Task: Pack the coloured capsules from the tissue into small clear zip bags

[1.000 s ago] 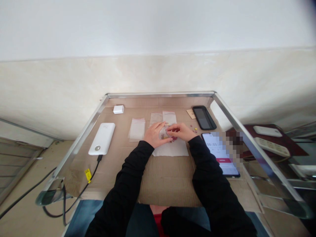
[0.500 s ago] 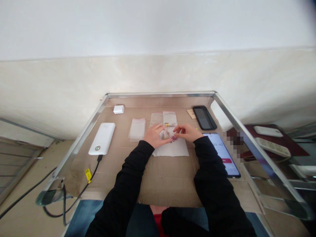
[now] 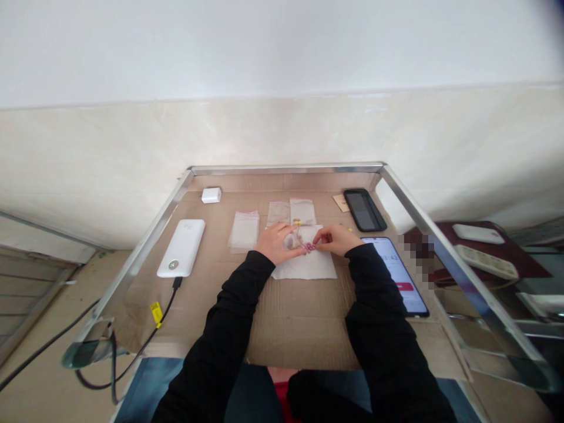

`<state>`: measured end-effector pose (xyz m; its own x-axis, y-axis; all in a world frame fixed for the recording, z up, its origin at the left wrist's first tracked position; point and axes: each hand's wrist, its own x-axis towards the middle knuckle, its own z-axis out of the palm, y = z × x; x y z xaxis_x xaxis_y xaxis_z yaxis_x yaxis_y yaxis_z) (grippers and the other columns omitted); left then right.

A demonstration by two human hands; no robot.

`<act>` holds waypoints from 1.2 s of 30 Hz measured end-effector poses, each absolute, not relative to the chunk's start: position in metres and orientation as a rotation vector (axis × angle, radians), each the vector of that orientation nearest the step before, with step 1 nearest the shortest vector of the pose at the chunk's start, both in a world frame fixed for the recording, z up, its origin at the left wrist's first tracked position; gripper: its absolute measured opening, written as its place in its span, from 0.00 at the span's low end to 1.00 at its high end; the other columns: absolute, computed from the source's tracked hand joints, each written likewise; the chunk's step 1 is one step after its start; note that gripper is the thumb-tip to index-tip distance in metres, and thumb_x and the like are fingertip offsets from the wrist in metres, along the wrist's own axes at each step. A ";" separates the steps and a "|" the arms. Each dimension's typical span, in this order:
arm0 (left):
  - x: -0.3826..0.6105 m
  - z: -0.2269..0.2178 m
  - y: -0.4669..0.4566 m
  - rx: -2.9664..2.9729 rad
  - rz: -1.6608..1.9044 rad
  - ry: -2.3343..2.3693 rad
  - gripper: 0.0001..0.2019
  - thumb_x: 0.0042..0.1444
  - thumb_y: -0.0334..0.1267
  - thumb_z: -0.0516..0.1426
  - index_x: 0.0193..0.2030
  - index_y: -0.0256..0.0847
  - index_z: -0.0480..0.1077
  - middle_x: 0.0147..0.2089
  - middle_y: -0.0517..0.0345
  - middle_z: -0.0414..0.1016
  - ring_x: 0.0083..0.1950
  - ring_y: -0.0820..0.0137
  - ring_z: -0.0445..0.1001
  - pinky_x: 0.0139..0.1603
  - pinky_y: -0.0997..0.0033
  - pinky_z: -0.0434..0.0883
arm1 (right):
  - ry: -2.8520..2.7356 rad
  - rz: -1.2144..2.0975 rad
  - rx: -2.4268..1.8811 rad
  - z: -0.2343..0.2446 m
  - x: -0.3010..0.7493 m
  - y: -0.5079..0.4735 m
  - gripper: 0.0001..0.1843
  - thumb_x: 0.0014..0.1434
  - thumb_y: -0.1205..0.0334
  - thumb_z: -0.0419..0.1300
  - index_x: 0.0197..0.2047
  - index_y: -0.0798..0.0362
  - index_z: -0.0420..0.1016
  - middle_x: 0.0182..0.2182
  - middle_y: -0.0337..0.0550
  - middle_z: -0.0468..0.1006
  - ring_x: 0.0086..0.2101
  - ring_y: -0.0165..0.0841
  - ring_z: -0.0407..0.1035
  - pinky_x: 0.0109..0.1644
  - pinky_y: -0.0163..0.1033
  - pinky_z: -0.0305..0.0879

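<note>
Small pink-purple beads on a thin string [image 3: 310,247] lie over a white paper sheet [image 3: 308,268]. My right hand [image 3: 338,239] is at their right side, thumb and fingers pinched together on the bead string. From the left, my left hand [image 3: 277,242] lies flat on the sheet, index finger and thumb apart, the thumb tip touching the beads. Between its thumb and index is a small clear bag [image 3: 291,240] or wrap, its contents too small to make out. A tiny yellow piece [image 3: 297,222] sits just above the left fingertips.
Clear zip bags [image 3: 244,230] lie left of the sheet, and two more bags [image 3: 302,210] behind it. A white power bank [image 3: 181,248] with a black cable and a white adapter [image 3: 211,195] are at left. A lit phone [image 3: 396,276] and a black phone [image 3: 365,210] lie right. Metal rails [image 3: 286,170] edge the cardboard surface.
My right fingers have come down slightly and closed on the beads, which show a little more clearly. My left hand stays in nearly the same place.
</note>
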<state>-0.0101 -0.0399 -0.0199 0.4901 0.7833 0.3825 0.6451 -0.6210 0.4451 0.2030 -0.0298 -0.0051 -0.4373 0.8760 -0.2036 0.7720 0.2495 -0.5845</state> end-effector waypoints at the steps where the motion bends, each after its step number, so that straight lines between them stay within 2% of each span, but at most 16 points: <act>1: -0.010 -0.020 -0.040 2.491 0.831 1.219 0.31 0.41 0.60 0.54 0.46 0.39 0.66 0.41 0.51 0.69 0.43 0.65 0.68 0.45 0.62 0.67 | -2.349 0.943 -1.572 -0.005 0.203 -0.030 0.12 0.45 0.56 0.58 0.30 0.55 0.76 0.17 0.38 0.68 0.19 0.25 0.59 0.22 0.32 0.49; 8: -0.010 -0.020 -0.040 2.496 0.827 1.216 0.31 0.41 0.60 0.54 0.46 0.39 0.66 0.40 0.51 0.69 0.43 0.65 0.68 0.45 0.62 0.66 | -2.348 0.952 -1.555 -0.008 0.203 -0.029 0.14 0.45 0.55 0.58 0.32 0.55 0.75 0.18 0.37 0.67 0.19 0.25 0.58 0.22 0.31 0.48; 16: -0.009 -0.020 -0.040 2.490 0.823 1.214 0.30 0.41 0.59 0.54 0.45 0.39 0.66 0.40 0.51 0.69 0.43 0.65 0.68 0.46 0.62 0.66 | -2.329 0.930 -1.557 -0.009 0.202 -0.029 0.11 0.46 0.57 0.57 0.30 0.55 0.74 0.17 0.37 0.66 0.19 0.25 0.58 0.23 0.32 0.48; 36: -0.010 -0.020 -0.040 2.480 0.845 1.207 0.30 0.41 0.58 0.55 0.47 0.38 0.66 0.41 0.51 0.69 0.44 0.65 0.69 0.46 0.63 0.67 | -2.332 0.868 -1.603 -0.006 0.200 -0.029 0.11 0.47 0.57 0.56 0.32 0.54 0.74 0.19 0.38 0.69 0.20 0.26 0.60 0.23 0.31 0.50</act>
<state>-0.0095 -0.0400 -0.0202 0.4868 0.7822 0.3889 0.6332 -0.6227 0.4597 0.1996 -0.0293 -0.0060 -0.4017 0.8994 -0.1723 0.7932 0.2477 -0.5564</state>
